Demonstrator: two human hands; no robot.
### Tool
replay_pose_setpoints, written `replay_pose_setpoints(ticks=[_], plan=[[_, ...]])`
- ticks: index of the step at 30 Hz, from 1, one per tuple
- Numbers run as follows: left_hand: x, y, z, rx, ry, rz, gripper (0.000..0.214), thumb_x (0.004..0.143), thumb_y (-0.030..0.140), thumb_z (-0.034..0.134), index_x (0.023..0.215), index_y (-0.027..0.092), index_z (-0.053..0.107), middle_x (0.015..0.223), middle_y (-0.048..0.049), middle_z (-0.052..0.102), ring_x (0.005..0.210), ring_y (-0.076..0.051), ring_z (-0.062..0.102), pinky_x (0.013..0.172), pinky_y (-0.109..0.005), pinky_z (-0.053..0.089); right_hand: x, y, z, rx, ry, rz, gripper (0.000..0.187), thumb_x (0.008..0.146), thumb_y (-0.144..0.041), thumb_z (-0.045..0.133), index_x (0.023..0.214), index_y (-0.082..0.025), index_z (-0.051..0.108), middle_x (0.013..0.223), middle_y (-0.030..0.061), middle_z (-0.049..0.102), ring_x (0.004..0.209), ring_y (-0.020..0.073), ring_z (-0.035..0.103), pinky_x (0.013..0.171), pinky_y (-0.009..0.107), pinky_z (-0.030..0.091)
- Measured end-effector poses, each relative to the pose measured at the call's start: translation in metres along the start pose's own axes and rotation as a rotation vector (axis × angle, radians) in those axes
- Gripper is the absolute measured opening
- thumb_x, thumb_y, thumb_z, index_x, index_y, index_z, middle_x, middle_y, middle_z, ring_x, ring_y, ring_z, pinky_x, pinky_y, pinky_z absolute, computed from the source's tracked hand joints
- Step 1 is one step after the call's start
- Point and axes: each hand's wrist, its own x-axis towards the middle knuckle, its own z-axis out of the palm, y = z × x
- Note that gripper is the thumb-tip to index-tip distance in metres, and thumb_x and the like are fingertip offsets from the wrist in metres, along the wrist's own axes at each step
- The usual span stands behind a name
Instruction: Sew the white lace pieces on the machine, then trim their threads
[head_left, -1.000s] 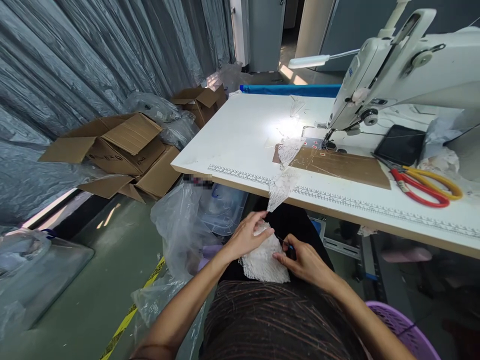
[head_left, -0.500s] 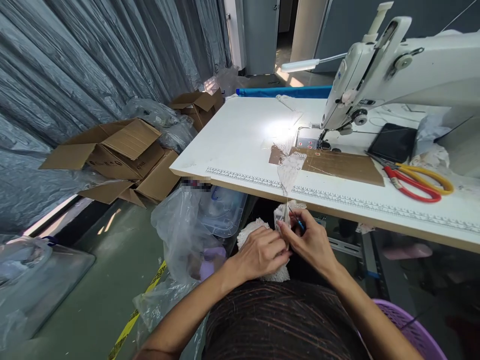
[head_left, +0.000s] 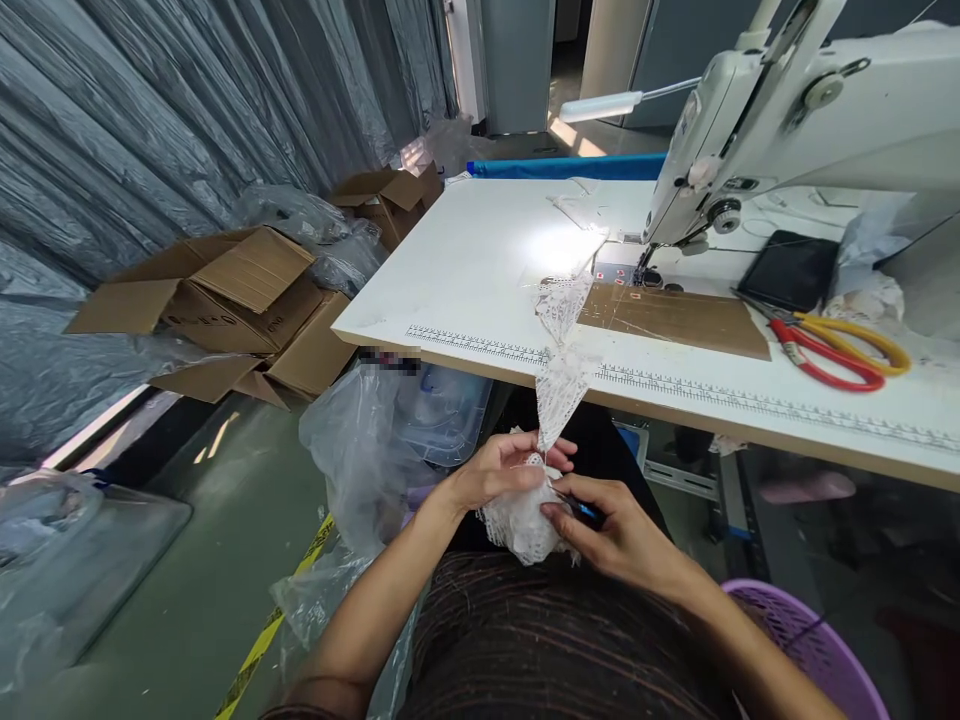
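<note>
Low over my lap, just off the table edge, my left hand [head_left: 487, 478] grips white lace trim, with its thumb pressed on it and its fingers behind. Below it the lace hangs in a crumpled bundle [head_left: 525, 530]. A thread joins this bundle to a strip of lace pieces [head_left: 562, 385] that drapes over the edge from the tabletop. Close by on the right, my right hand [head_left: 619, 525] is closed around small blue-handled thread snips [head_left: 583, 508]. Their tips are by the lace near my left thumb, partly hidden.
A white sewing machine [head_left: 750, 130] stands on the white table [head_left: 450, 260]. Red-and-yellow-handled scissors [head_left: 840, 350] and a dark flat device [head_left: 791, 268] lie at its right. Opened cardboard boxes [head_left: 240, 290] sit left, and a purple basket [head_left: 810, 640] is at lower right.
My left hand has turned and opened out around the lace. More lace strip now hangs over the table edge. My right hand has lowered slightly with the snips.
</note>
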Motion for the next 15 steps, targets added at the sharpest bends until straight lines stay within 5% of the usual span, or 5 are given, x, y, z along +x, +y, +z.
replay_pose_setpoints(ticks=[5, 15], plan=[[-0.011, 0.003, 0.002, 0.184, 0.224, -0.055, 0.030, 0.075, 0.042, 0.079, 0.082, 0.014, 0.072, 0.085, -0.0064, 0.070, 0.083, -0.017, 0.064, 0.078, -0.027, 0.049, 0.004, 0.016, -0.011, 0.016, 0.060, 0.188, 0.044, 0.100, -0.053, 0.033, 0.086, -0.019, 0.059, 0.071, -0.0009, 0.056, 0.062, 0.0131, 0.046, 0.057, 0.025, 0.036], [-0.016, 0.006, 0.000, 0.249, 0.289, -0.079, 0.035, 0.077, 0.046, 0.073, 0.087, 0.013, 0.075, 0.086, -0.0079, 0.073, 0.077, -0.017, 0.064, 0.065, -0.023, 0.047, 0.038, 0.020, -0.006, -0.112, 0.103, 0.100, 0.051, 0.099, -0.058, 0.030, 0.074, -0.021, 0.054, 0.062, -0.0020, 0.052, 0.057, 0.0135, 0.046, 0.057, 0.027, 0.035]])
